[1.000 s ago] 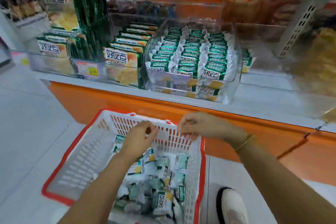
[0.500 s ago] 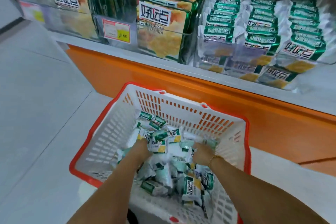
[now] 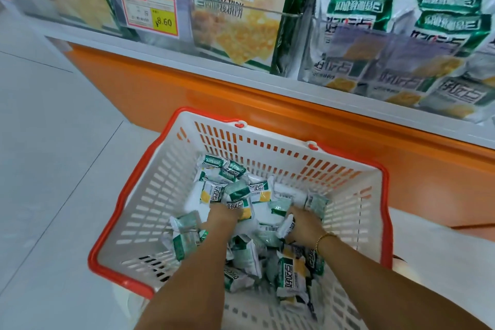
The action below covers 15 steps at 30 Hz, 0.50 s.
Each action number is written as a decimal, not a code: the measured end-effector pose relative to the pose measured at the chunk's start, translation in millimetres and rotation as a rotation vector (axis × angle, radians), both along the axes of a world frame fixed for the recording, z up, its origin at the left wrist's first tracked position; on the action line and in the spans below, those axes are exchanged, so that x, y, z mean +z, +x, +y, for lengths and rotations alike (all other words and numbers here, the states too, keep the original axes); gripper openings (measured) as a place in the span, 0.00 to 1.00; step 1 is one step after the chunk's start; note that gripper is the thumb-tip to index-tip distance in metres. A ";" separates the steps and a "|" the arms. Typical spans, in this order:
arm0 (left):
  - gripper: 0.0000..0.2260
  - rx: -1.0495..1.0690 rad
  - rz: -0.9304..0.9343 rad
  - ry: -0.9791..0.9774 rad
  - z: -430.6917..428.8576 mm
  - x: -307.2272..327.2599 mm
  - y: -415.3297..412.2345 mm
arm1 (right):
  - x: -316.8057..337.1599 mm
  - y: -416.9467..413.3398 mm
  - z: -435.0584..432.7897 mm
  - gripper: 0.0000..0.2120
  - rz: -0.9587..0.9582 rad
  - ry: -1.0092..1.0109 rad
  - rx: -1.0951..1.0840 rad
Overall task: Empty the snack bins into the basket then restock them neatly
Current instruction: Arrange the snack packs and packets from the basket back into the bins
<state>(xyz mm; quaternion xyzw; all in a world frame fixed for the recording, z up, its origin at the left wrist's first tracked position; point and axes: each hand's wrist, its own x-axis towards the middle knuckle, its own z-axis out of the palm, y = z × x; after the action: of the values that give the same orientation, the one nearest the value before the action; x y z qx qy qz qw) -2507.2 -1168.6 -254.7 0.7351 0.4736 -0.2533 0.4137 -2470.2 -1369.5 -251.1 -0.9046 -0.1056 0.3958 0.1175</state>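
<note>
- The left forearm (image 3: 192, 276) rises bare from the bottom centre; the left hand (image 3: 221, 218) is knuckles-up at mid-frame, fingertips hidden.
- The right forearm (image 3: 388, 276) enters from the lower right; the right hand (image 3: 304, 225) is alongside, fingers hidden, with a bracelet (image 3: 322, 239) at the wrist.

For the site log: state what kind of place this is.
Most likely a shop aisle: a price tag reading 8.60, rows of stocked snack packs, and a red-rimmed shopping basket.
</note>
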 end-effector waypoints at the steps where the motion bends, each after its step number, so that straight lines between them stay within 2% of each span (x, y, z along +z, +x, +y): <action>1: 0.16 -0.003 -0.002 -0.014 -2.6 0.2 0.3 | 0.2 -0.2 -1.3 0.28 -0.009 0.014 -0.018; 6: 0.17 -0.047 0.015 -0.028 -10.2 21.3 -0.8 | 12.2 -4.1 -5.1 0.23 -0.003 0.231 -0.267; 7: 0.16 -0.047 0.012 -0.029 -10.2 26.7 -3.0 | 18.5 -3.4 -6.0 0.22 0.002 0.264 -0.277; 9: 0.15 -0.033 -0.030 -0.027 -9.8 37.1 -7.7 | 34.5 -0.7 -9.2 0.15 0.017 0.297 -0.216; 12: 0.13 0.111 -0.286 -0.126 -11.8 57.8 -16.5 | 70.7 6.3 -13.2 0.10 0.059 0.361 -0.102; 15: 0.11 0.103 -0.507 -0.255 -27.1 92.1 -20.9 | 117.9 13.1 -17.1 0.18 0.037 0.460 0.060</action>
<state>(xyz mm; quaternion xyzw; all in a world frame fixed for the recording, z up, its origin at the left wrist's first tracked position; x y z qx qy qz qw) -2528.1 -1195.7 -162.6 0.6919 0.3562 -0.0975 0.6204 -2457.1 -1386.6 -133.2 -0.8431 -0.2179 0.3810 0.3108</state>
